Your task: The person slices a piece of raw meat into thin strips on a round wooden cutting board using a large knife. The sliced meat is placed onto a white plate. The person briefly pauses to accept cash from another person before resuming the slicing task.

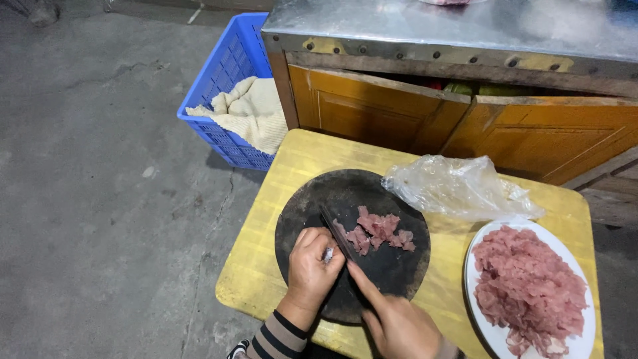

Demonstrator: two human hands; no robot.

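Hands come first, at the bottom of the view: the right hand (399,326) has its fingers wrapped around the handle of a dark knife (335,233), forefinger stretched along the back of the blade. Just beside it, the left hand (312,266), with a striped sleeve (276,339) at the wrist, is curled into a loose fist; something small and pale shows between its fingers, but what it is cannot be told. The left knuckles touch the flat of the blade.

Both hands rest over a round, dark chopping board (399,266) that lies on a low yellow worktop (266,259). On the board, right of the knife, sits a small pile of pink meat pieces (379,231).

Right of the board, a white plate (585,336) is heaped with more cut meat (528,289). Behind the board and plate lies a crumpled clear plastic bag (458,187).

Farther back stands an orange wooden cabinet (372,110) with a metal top (452,26). Left of it, on the grey concrete floor (100,199), a blue plastic crate (229,73) holds a cream cloth (249,110).
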